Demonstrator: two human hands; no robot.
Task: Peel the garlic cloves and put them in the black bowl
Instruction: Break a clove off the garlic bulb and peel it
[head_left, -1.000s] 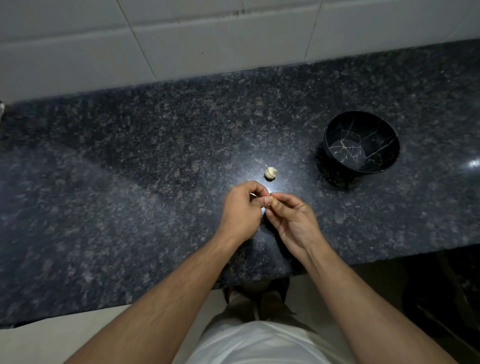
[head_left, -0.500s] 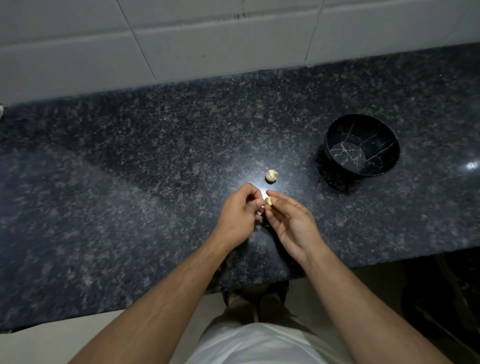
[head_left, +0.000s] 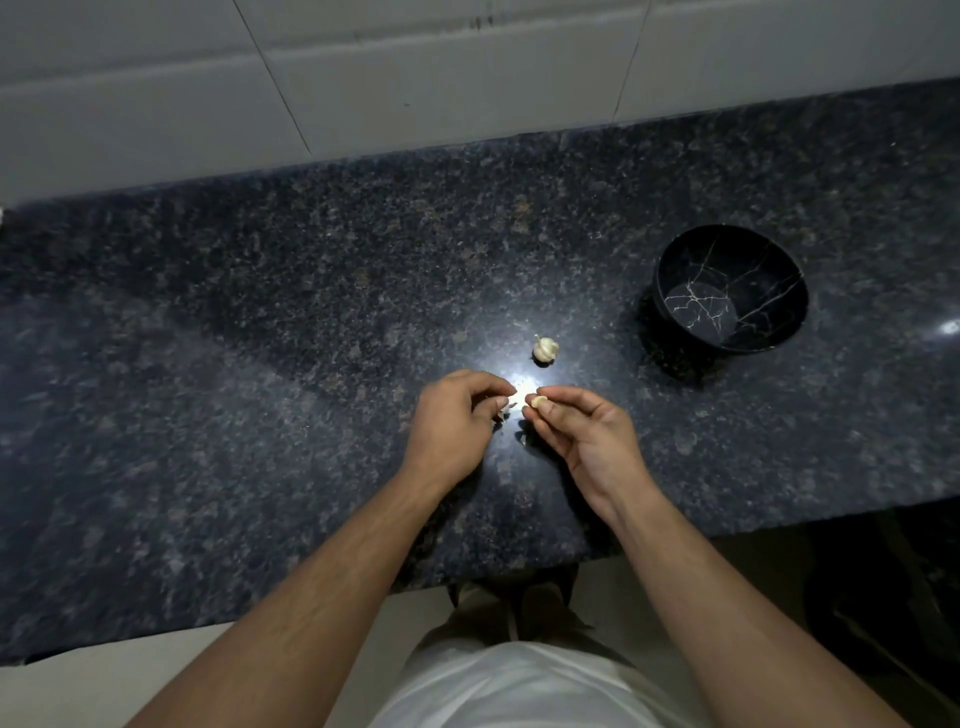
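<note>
My right hand (head_left: 582, 436) pinches a pale garlic clove (head_left: 538, 401) between thumb and fingertips, low over the dark granite counter (head_left: 260, 364). My left hand (head_left: 452, 421) is just left of it, fingers curled, pinching a small pale scrap of garlic skin (head_left: 505, 406). A small gap separates the two hands. The rest of the garlic bulb (head_left: 544, 349) lies on the counter just beyond the hands. The black bowl (head_left: 779, 296), with white crack-like veins inside, stands to the right and holds nothing that I can see.
A bit of peel (head_left: 522, 439) lies on the counter under the hands. A white tiled wall (head_left: 363, 78) rises behind the counter. The counter's front edge runs just below my wrists, with the floor and my feet beneath.
My hands have drawn apart; the left hand has pulled leftward with a scrap of skin, and the clove stays in my right fingers, now more exposed.
</note>
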